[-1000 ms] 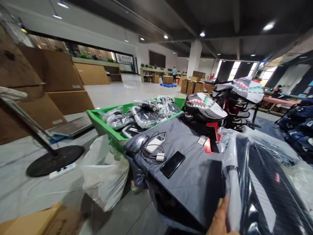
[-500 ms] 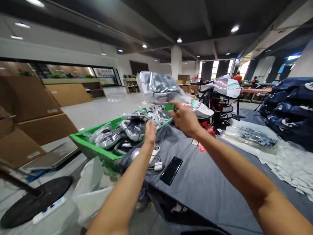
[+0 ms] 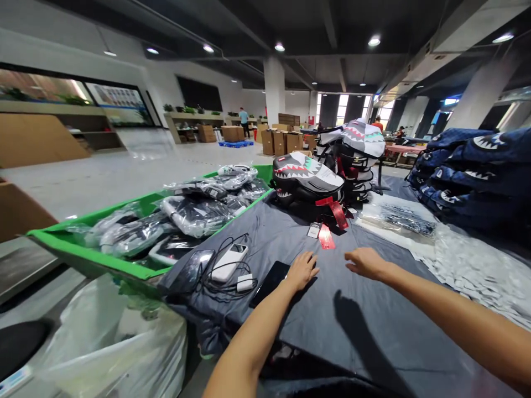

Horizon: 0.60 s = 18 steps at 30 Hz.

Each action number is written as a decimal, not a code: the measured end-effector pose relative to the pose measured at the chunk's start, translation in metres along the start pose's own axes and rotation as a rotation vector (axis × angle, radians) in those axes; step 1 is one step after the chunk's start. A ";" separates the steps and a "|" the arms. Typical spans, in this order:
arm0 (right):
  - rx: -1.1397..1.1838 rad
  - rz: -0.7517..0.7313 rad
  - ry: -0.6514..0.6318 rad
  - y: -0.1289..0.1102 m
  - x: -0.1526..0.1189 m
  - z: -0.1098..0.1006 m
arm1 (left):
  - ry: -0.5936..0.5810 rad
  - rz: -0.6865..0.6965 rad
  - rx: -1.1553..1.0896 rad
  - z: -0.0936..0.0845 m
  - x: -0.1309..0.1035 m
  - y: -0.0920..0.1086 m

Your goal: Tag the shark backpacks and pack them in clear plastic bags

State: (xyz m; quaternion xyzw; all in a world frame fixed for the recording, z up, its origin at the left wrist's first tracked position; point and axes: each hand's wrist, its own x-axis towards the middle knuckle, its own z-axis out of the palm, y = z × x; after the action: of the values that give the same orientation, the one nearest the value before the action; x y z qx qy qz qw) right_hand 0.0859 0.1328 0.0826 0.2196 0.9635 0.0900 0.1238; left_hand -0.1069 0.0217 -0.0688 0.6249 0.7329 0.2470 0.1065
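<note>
My left hand (image 3: 302, 270) is over the grey cloth (image 3: 323, 315), fingers apart and holding nothing, beside a black phone (image 3: 271, 279) partly covered by my wrist. To its right, my right hand (image 3: 364, 261) hovers above the cloth with its fingers loosely spread and nothing in them. Beyond both hands sits a grey and white backpack (image 3: 307, 177) with a shark-teeth print. Red tags (image 3: 326, 236) and a white tag (image 3: 314, 230) lie in front of it. Left of the phone are a white power bank (image 3: 230, 262), a white plug (image 3: 244, 282) and black cables.
A green-edged bin (image 3: 112, 261) at the left holds plastic-wrapped bags (image 3: 199, 213). Behind stand more shark backpacks (image 3: 360, 138); navy backpacks (image 3: 485, 166) are stacked at right, near plastic bags (image 3: 402, 215) and white pieces (image 3: 485, 271). A white sack (image 3: 120, 342) stands lower left.
The plastic-wrapped bag that was in the air over the bin has left my hands. Both hands have come back over the cloth, and the view has turned right.
</note>
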 end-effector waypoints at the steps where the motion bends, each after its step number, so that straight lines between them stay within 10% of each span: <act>1: 0.013 0.037 0.001 0.016 0.001 0.002 | -0.020 -0.001 0.041 0.002 0.001 -0.003; 6: 0.236 0.138 0.064 0.072 0.042 0.012 | -0.054 -0.011 0.152 0.008 -0.001 -0.010; 18: 0.766 0.533 0.343 0.167 0.235 -0.008 | 0.006 0.043 0.251 0.025 -0.007 -0.032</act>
State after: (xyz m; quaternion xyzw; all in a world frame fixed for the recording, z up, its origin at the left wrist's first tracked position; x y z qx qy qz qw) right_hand -0.0546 0.3842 0.0820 0.4700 0.8442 -0.2073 -0.1533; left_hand -0.1216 0.0177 -0.1075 0.6480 0.7449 0.1573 0.0199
